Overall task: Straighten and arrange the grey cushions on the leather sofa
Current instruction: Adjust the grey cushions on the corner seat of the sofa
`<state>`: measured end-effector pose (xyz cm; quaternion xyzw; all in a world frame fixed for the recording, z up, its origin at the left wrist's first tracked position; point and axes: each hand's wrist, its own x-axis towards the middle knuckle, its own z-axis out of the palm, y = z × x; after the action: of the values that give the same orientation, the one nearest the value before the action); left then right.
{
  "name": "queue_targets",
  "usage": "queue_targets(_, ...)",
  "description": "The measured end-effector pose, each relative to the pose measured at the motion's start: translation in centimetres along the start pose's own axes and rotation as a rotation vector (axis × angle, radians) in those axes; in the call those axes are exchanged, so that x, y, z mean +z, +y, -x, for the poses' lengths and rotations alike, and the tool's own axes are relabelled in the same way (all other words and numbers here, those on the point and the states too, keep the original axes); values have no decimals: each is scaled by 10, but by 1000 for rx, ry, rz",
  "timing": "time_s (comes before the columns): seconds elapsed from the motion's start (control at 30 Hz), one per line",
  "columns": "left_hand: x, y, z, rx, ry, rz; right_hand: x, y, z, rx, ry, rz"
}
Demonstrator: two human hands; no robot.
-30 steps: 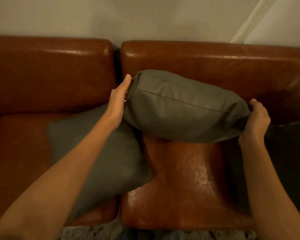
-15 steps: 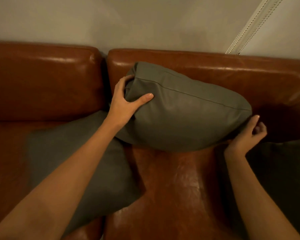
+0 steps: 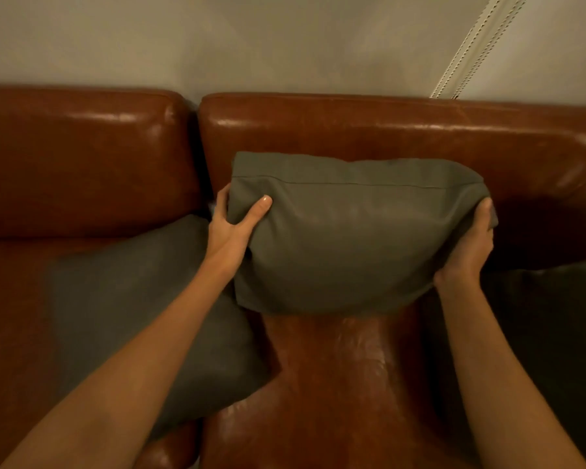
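A grey cushion (image 3: pixel 352 231) stands upright against the backrest of the brown leather sofa (image 3: pixel 352 130), its seam running level near the top. My left hand (image 3: pixel 230 228) grips its left edge, thumb on the front face. My right hand (image 3: pixel 471 245) grips its right edge, fingers curled behind. A second grey cushion (image 3: pixel 132 316) lies flat and skewed on the left seat, partly under my left forearm. A third dark cushion (image 3: pixel 555 333) lies in shadow at the far right.
The sofa has two backrest sections split by a gap (image 3: pixel 198 157). Bare leather seat (image 3: pixel 345 384) shows below the held cushion. A grey wall and a white beaded blind cord (image 3: pixel 471 45) rise behind the sofa.
The held cushion has turned from tilted to level and upright against the backrest. My right hand moved from under its right corner to gripping the right edge.
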<state>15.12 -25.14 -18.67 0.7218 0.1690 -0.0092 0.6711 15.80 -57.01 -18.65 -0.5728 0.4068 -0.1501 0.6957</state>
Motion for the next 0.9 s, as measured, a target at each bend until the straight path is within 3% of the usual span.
queue_targets(0.2, 34, -45, -3, -323, -42, 103, -15, 7, -27, 62, -129, 172)
queue_targets(0.6, 68, -26, -44, -246, -5, 24, -13, 16, -49, -91, 3, 201)
queue_targets(0.77, 54, -23, -42, -289, -126, 76, -14, 23, -45, -144, 61, 302)
queue_targets(0.83, 43, -22, -38, -303, -160, 90, -13, 20, -39, -244, 123, 322)
queue_targets(0.9, 28, -20, -27, -285, -155, 91, -8, 14, -16, -461, 111, 334)
